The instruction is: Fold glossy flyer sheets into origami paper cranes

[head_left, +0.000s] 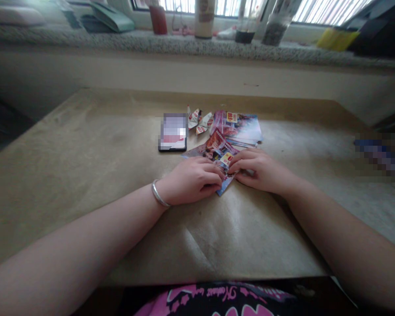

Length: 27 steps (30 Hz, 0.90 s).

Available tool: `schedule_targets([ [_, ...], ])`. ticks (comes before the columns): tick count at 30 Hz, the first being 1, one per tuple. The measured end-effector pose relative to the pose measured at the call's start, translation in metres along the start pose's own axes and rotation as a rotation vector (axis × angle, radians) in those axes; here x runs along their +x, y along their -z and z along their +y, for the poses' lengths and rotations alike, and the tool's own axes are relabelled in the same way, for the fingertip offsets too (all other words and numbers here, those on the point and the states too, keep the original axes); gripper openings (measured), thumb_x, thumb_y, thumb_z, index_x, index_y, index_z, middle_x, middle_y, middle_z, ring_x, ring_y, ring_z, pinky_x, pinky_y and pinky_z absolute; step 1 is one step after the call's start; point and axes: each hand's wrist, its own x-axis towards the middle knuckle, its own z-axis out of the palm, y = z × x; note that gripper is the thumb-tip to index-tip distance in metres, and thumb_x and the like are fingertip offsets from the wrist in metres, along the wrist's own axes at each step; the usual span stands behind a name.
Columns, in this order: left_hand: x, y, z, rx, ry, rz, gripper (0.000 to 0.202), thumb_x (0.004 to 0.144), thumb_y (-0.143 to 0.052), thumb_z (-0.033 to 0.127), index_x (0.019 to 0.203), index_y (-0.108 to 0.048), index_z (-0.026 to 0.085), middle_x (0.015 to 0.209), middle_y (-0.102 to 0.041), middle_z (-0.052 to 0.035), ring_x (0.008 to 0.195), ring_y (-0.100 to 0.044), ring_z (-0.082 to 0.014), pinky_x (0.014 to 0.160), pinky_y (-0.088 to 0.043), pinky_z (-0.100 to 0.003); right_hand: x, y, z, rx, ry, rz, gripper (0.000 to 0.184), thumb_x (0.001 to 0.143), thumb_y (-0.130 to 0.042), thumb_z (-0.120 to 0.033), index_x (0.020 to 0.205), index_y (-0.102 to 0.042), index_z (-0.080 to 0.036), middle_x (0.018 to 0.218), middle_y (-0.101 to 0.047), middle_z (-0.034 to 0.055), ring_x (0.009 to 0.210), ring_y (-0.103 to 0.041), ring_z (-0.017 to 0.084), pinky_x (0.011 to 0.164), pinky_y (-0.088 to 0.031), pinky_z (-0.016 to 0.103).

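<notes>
A colourful printed sheet of paper [221, 149], folded to pointed corners, lies on the table between my hands. My left hand [197, 180], with a silver bangle at the wrist, rests on its left side, fingers curled and pressing the paper. From the other side my right hand [255, 169] grips the paper's right edge between thumb and fingers. Just beyond lies a stack of similar printed sheets [240, 127]. Two small folded paper figures [200, 122], white with red print, sit left of the stack. Parts of the sheet are hidden under my fingers.
A phone [173, 132] with a blurred screen lies left of the folded figures on the tan-covered table [85, 175]. A blurred blue object [382, 158] is at the right edge. Behind, a speckled windowsill [184, 44] holds a red container [158, 19], bottles and a yellow item [337, 38].
</notes>
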Motion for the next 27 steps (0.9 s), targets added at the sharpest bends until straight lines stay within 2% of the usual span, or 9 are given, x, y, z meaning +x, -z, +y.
schedule_targets([
  [10,-0.001,-0.003,-0.002,-0.038,0.052,-0.001,0.017,0.089,-0.052,0.022,0.089,-0.069,0.019,0.104,-0.071,-0.0052,0.096,-0.065,-0.0181,0.088,-0.052,-0.034,0.002,-0.001,-0.004,-0.029,-0.043,0.016,0.011,0.084,-0.059,-0.023,0.087,-0.07,-0.022,0.096,-0.071,0.0046,0.091,-0.063,0.02,0.086,-0.047,0.038],
  [14,-0.002,-0.004,-0.003,-0.042,0.056,-0.007,0.017,0.089,-0.053,0.021,0.093,-0.069,0.019,0.109,-0.07,-0.006,0.101,-0.064,-0.0191,0.092,-0.051,-0.035,0.004,-0.005,-0.002,-0.036,-0.046,0.078,0.01,0.085,-0.06,-0.026,0.088,-0.07,-0.022,0.097,-0.07,0.0054,0.094,-0.062,0.02,0.086,-0.047,0.038],
  [20,-0.002,-0.003,-0.005,-0.062,0.034,-0.007,0.017,0.09,-0.052,0.022,0.089,-0.069,0.018,0.108,-0.07,-0.0055,0.101,-0.064,-0.0193,0.092,-0.051,-0.035,0.006,-0.012,0.003,-0.015,-0.06,0.163,0.009,0.083,-0.063,-0.028,0.086,-0.069,-0.023,0.099,-0.068,0.0058,0.097,-0.061,0.021,0.089,-0.047,0.04],
  [24,-0.003,-0.005,-0.007,-0.062,0.021,-0.011,0.017,0.09,-0.054,0.023,0.094,-0.07,0.02,0.109,-0.07,-0.0043,0.103,-0.061,-0.0193,0.094,-0.05,-0.035,0.005,-0.012,0.004,0.011,-0.056,0.162,0.009,0.084,-0.062,-0.028,0.086,-0.069,-0.022,0.1,-0.068,0.0067,0.098,-0.061,0.021,0.09,-0.047,0.04],
  [27,-0.004,-0.006,-0.008,-0.068,0.005,-0.026,0.019,0.091,-0.055,0.027,0.097,-0.072,0.022,0.11,-0.07,-0.0028,0.105,-0.06,-0.0199,0.095,-0.049,-0.036,0.003,-0.008,0.006,0.017,-0.012,0.111,0.009,0.084,-0.062,-0.025,0.087,-0.07,-0.022,0.102,-0.069,0.0067,0.101,-0.061,0.022,0.092,-0.046,0.04],
])
